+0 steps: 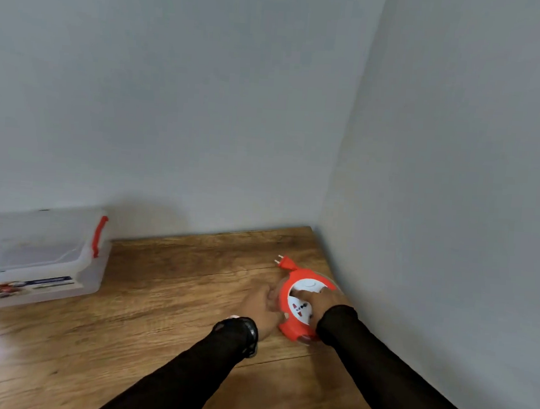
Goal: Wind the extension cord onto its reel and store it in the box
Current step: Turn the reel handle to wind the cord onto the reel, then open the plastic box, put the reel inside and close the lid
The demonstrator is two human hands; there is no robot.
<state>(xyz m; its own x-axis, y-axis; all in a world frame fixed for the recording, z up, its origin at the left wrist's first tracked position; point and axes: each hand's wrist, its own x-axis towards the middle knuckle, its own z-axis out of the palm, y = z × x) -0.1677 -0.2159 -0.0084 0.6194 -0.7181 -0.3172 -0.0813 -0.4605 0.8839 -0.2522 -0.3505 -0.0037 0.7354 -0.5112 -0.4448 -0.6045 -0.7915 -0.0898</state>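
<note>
An orange and white extension cord reel (300, 299) lies flat on the wooden surface (166, 293) near the right wall. Its orange plug (285, 263) sticks out at the far side, prongs pointing left. My left hand (266, 309) presses against the reel's left rim. On the white centre of the reel rests my right hand (321, 303), fingers curled into it. A clear plastic box (34, 261) with a red latch (99, 235) stands closed at the far left against the wall. No loose cord shows outside the reel.
Grey walls (457, 153) meet in a corner just behind and to the right of the reel. Bare wooden surface stretches between the reel and the box. Black sleeves cover both my arms.
</note>
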